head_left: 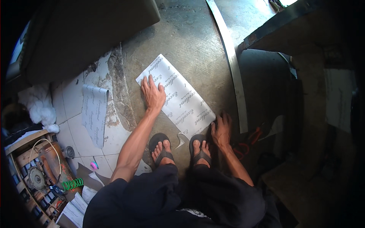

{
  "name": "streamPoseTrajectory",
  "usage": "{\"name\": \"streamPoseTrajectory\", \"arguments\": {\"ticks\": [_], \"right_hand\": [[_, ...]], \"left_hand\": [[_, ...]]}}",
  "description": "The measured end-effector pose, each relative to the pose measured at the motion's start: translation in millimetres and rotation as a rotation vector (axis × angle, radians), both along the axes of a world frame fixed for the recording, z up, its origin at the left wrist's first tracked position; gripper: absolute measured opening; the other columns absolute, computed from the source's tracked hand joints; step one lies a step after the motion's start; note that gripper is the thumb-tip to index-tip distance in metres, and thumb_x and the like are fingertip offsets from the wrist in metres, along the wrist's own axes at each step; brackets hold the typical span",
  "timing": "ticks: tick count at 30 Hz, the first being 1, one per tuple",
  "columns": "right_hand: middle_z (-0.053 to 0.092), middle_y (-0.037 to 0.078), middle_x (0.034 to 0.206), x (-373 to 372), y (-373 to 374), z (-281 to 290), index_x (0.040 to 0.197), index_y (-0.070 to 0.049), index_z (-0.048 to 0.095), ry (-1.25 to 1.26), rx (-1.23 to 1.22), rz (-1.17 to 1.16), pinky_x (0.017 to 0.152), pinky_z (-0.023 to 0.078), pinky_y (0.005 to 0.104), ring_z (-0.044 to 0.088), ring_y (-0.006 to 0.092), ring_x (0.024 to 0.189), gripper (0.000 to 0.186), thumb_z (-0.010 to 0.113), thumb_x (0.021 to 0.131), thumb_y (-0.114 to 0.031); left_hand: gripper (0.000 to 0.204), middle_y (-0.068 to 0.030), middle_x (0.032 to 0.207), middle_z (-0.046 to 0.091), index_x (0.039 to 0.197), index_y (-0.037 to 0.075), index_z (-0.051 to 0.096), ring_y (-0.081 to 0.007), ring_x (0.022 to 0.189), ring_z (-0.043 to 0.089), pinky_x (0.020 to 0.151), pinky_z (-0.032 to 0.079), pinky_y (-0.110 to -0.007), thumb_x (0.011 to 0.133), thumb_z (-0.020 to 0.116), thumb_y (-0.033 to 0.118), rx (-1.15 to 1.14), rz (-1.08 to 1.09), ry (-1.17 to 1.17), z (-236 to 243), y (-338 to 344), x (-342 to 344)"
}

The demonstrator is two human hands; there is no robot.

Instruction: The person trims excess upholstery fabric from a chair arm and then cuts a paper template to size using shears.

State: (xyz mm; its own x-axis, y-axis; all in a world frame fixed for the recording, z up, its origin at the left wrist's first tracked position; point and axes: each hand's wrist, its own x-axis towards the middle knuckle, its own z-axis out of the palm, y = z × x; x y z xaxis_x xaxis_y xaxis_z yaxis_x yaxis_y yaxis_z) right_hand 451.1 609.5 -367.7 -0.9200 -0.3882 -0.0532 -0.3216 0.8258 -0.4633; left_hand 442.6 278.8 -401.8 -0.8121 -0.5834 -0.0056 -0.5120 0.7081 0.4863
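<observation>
A white printed sheet [182, 98], rectangular and paper-like, lies slantwise on the concrete floor ahead of my feet. My left hand [153, 94] rests flat on its far left part, fingers spread. My right hand [222, 131] is down at the sheet's near right corner, fingers apart and slightly bent, with nothing visible in them. Whether its fingertips touch the corner or only the floor beside it, I cannot tell. A small curved white scrap [180, 140] lies between my sandals. To the right of my right hand, a red-handled tool [243, 149], seemingly scissors, sits in shadow.
A long flat metal strip [232, 64] runs along the floor on the right, near a dark table-like slab [279, 28]. At left are another printed piece [95, 114], white stuffing [42, 106], a rusty cylinder [55, 161] and a green coiled hose [72, 184].
</observation>
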Motion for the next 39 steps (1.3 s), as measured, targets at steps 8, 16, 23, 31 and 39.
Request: {"name": "streamPoseTrajectory", "arguments": {"ticks": [8, 16, 23, 31, 39], "right_hand": [[0.068, 0.017, 0.083, -9, -59, 77, 0.100, 0.001, 0.062, -0.213, -0.649, -0.046, 0.066, 0.052, 0.0342, 0.067, 0.0235, 0.071, 0.012, 0.063, 0.097, -0.010], [0.066, 0.012, 0.098, -15, -93, 140, 0.112, 0.001, 0.061, -0.172, -0.910, 0.236, 0.072, 0.054, 0.0317, 0.068, 0.0198, 0.081, 0.025, 0.073, 0.092, -0.009], [0.054, 0.020, 0.128, -21, -106, 150, 0.139, -0.001, 0.046, -0.026, -0.744, 0.322, 0.098, 0.048, 0.0453, 0.055, 0.0377, 0.117, 0.075, 0.083, 0.080, -0.028], [0.070, 0.018, 0.079, -169, -127, 193, 0.112, -0.010, 0.070, 0.322, -0.428, 0.332, 0.062, 0.058, 0.0430, 0.072, 0.0321, 0.067, 0.022, 0.058, 0.093, -0.008], [0.075, 0.008, 0.108, -154, -90, 304, 0.107, -0.014, 0.075, 0.760, -0.478, 0.381, 0.102, 0.046, 0.0430, 0.068, 0.0300, 0.109, 0.024, 0.068, 0.087, -0.002]], "left_hand": [[0.091, -0.0279, 0.145, 0.038, 0.150, -0.001, 0.031, -0.0455, 0.135, 0.041, 0.112, 0.038, -0.051, 0.081, 0.082, 0.030, 0.444, -0.353, 0.380, 105, 119, 57], [0.059, -0.0236, 0.133, 0.057, 0.141, -0.003, 0.047, -0.0346, 0.130, 0.053, 0.108, 0.042, -0.038, 0.092, 0.070, 0.019, 0.837, -0.425, 0.164, 199, 88, 63], [0.045, -0.0097, 0.129, 0.061, 0.136, -0.008, 0.052, -0.0132, 0.119, 0.055, 0.101, 0.045, -0.029, 0.110, 0.043, 0.027, 1.762, -0.195, 0.288, 187, 56, 52], [0.019, -0.0157, 0.084, 0.072, 0.099, 0.008, 0.072, -0.0267, 0.075, 0.071, 0.070, 0.055, -0.041, 0.100, 0.060, 0.022, 0.015, -0.374, 0.270, 276, -45, -83], [0.007, -0.0054, 0.072, 0.066, 0.093, 0.008, 0.072, -0.0182, 0.071, 0.066, 0.068, 0.051, -0.036, 0.089, 0.070, 0.013, -0.690, -0.756, 0.861, 360, -21, -7]]}}
